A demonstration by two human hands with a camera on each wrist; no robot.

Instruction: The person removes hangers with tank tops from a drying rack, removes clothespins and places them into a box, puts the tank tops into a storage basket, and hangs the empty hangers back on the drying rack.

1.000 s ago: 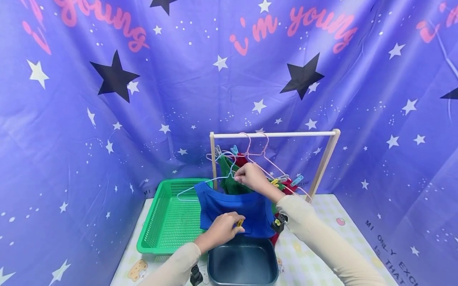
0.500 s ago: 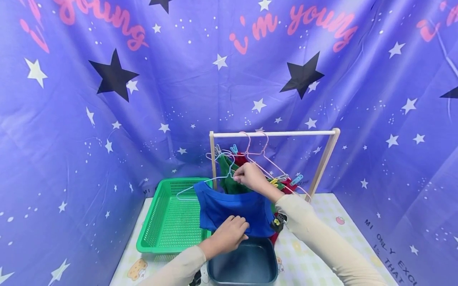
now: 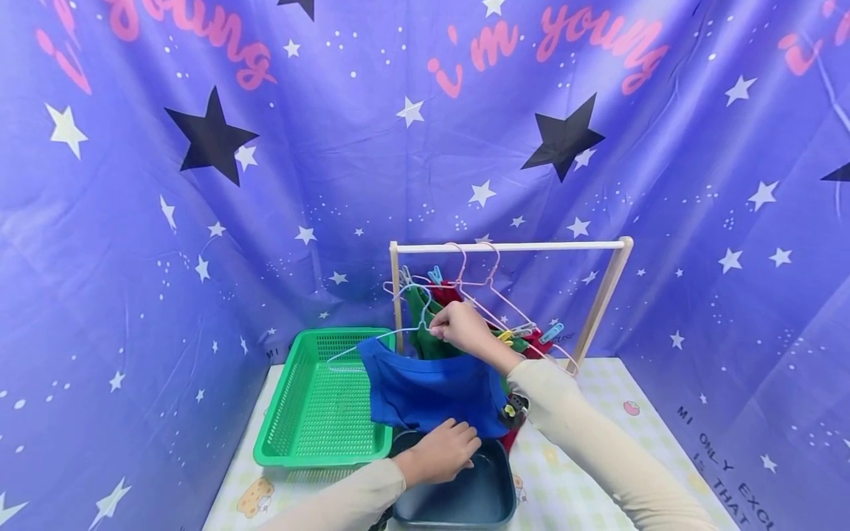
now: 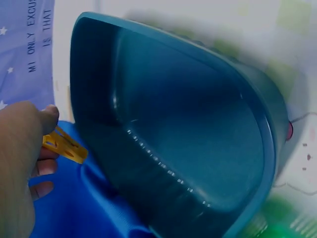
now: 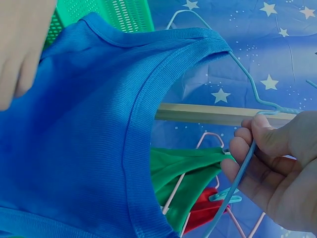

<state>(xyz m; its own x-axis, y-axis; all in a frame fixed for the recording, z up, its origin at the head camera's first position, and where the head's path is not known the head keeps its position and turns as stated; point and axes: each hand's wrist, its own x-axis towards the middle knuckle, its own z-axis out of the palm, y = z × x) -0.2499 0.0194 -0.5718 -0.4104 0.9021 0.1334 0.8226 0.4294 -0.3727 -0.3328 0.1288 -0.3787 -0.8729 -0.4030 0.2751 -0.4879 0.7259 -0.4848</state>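
Note:
My right hand (image 3: 462, 330) pinches a light blue clothes hanger (image 5: 251, 82) near the base of its hook. A blue sleeveless top (image 3: 425, 387) hangs from that hanger, in front of the rack. Lower down, my left hand (image 3: 443, 451) is over the dark basin (image 3: 510, 487) by the top's bottom edge. In the left wrist view it pinches a yellow clothespin (image 4: 67, 145) between thumb and fingers; the head view hides this clothespin behind the hand. Blue cloth shows behind the fingers there, and I cannot tell whether they touch it.
A wooden drying rack (image 3: 518, 248) stands behind, with pink hangers (image 3: 494, 269) on its bar. Green (image 5: 190, 173) and red clothes with clothespins (image 3: 551, 333) hang there. A green mesh basket (image 3: 272, 442) sits at the left on the checked tablecloth (image 3: 591, 442).
My left hand has moved right and down, from in front of the blue top to over the basin. The right hand and the hanger have hardly moved.

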